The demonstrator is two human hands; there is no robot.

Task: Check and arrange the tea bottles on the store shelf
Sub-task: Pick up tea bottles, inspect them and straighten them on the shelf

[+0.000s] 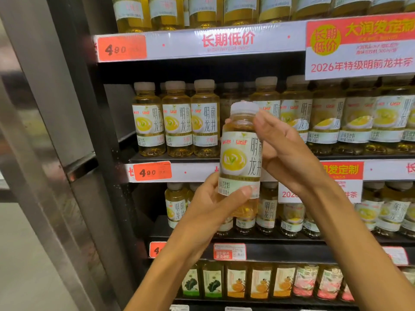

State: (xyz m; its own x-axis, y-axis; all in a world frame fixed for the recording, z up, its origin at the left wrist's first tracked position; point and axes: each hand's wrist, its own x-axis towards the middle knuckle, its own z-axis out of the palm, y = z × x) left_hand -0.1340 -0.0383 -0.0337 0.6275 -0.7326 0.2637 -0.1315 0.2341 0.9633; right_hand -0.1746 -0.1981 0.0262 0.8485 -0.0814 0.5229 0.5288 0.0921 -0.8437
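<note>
I hold one tea bottle [241,153] upright in front of the shelves, label facing me, white cap on top. My left hand [213,212] grips its lower part, thumb across the bottom of the label. My right hand [285,149] wraps the bottle's right side from behind, fingers near the neck. On the middle shelf [175,158], three matching bottles [177,122] stand at the left, then a gap behind the held bottle, then a row of more bottles [325,122] to the right.
The shelf above carries more yellow tea bottles [202,12]. Below are another tea row [289,218] and a lowest row of different drinks [260,283]. Orange price tags [152,171] and a promotional sign [359,46] hang on shelf edges. A metal upright [74,131] borders the left.
</note>
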